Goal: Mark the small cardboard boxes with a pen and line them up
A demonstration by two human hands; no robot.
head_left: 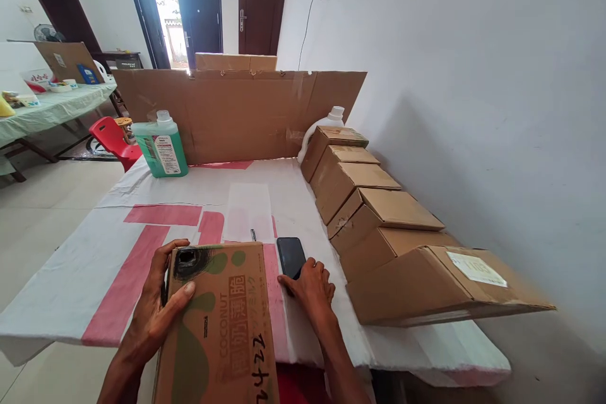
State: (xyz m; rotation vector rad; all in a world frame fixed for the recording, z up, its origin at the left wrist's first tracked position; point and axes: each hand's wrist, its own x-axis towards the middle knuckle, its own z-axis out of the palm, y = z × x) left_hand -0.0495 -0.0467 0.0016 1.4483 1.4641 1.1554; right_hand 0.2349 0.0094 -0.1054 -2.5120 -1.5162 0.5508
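Note:
My left hand (163,303) grips the upper left side of a cardboard box (218,328), thumb on its front face. Green blotches, the word COCONUT and handwritten black digits mark the box, and a dark-edged hole sits in its upper left corner. The box's lower end runs out of the frame. On the table, my right hand (312,287) has its fingers around the near end of a black smartphone (290,254). A pen (253,235) lies by the box's top edge, close to a pale sheet (248,205).
Several cardboard boxes (379,208) stand in a row along the right wall. A cardboard panel (241,117) closes the table's far edge, with a green liquid jug (161,148) and a white jug (326,123) before it. A red chair (113,142) stands at the left.

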